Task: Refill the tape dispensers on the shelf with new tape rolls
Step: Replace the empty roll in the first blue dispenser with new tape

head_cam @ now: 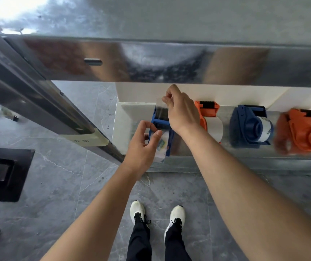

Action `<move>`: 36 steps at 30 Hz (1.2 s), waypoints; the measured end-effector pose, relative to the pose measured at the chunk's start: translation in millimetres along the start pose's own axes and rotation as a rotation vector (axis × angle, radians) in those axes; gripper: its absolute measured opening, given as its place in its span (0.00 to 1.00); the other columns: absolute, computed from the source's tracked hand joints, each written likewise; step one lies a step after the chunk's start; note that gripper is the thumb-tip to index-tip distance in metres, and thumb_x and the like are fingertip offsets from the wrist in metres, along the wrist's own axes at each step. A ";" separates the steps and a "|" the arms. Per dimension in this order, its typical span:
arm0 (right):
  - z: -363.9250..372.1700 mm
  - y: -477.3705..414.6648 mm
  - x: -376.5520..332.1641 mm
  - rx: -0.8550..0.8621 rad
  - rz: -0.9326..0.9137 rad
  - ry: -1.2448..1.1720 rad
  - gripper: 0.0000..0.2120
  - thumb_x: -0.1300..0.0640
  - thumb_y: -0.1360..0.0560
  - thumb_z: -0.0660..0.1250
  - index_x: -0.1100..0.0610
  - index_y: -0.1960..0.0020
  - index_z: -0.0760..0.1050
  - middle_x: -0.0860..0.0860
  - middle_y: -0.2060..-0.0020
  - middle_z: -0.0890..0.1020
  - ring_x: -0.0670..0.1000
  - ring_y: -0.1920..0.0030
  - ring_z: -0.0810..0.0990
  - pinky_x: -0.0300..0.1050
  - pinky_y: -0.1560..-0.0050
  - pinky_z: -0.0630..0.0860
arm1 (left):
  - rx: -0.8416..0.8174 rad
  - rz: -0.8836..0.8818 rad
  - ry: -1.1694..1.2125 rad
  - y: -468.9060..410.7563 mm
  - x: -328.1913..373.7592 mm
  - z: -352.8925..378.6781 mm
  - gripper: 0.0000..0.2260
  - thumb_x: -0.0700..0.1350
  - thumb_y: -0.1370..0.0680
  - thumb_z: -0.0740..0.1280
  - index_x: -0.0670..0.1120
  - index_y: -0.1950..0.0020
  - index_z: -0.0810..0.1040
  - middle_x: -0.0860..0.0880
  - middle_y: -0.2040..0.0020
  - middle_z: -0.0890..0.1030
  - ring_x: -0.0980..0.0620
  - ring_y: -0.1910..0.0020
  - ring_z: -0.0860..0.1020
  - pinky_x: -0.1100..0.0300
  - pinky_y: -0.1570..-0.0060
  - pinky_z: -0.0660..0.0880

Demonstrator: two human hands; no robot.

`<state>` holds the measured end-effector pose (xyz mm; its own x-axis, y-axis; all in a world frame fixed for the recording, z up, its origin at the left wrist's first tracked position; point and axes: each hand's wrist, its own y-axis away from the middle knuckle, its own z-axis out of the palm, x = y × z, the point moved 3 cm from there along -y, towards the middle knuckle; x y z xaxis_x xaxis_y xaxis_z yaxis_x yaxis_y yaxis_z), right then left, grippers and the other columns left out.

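Left dispenser, blue, lies on the shelf, roll seated at its 6 o'clock end. Right hand: thumb and forefinger pinch the clear tape end, stretched toward 12 o'clock, likely to thread it over the cutter. Left hand, at 7 o'clock of the right: thumb and fingers curled onto frame and roll, seemingly bracing against the pull. Three more dispensers sit at 3 o'clock, each showing a roll.

The left hand and right hand hide much of the blue dispenser and the end of the tape. The roll label is unreadably blurred. The far orange dispenser is smeared, cut by the edge.
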<state>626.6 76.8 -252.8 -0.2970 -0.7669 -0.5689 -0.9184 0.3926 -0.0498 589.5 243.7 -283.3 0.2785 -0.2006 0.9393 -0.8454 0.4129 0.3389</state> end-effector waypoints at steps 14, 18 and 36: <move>-16.2 -5.3 -13.1 -0.031 0.069 -0.025 0.13 0.48 0.13 0.55 0.53 0.39 0.73 0.50 0.48 0.85 0.54 0.51 0.81 0.46 0.58 0.66 | -0.023 -0.160 0.161 14.2 1.1 -6.1 0.20 0.50 0.25 0.76 0.53 0.44 0.66 0.35 0.40 0.82 0.30 0.43 0.84 0.33 0.42 0.82; -12.2 -4.8 -17.8 -0.083 0.057 -0.072 0.10 0.47 0.13 0.55 0.51 0.44 0.70 0.49 0.56 0.84 0.53 0.57 0.81 0.46 0.63 0.67 | 0.024 -0.225 0.058 10.3 -4.5 0.0 0.21 0.61 0.21 0.73 0.50 0.43 0.67 0.46 0.54 0.79 0.51 0.57 0.79 0.60 0.58 0.77; -27.4 -16.8 -8.7 -0.106 0.292 -0.114 0.10 0.44 0.14 0.58 0.49 0.46 0.73 0.47 0.66 0.86 0.50 0.54 0.84 0.50 0.50 0.76 | -0.160 -0.151 0.175 18.8 -18.3 -10.4 0.14 0.32 0.19 0.71 0.51 0.42 0.78 0.56 0.54 0.89 0.59 0.51 0.87 0.65 0.48 0.82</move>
<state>637.5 62.9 -224.5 -0.5260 -0.5657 -0.6350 -0.8227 0.5278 0.2112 573.3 264.4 -293.6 0.4822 -0.1196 0.8679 -0.7095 0.5278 0.4669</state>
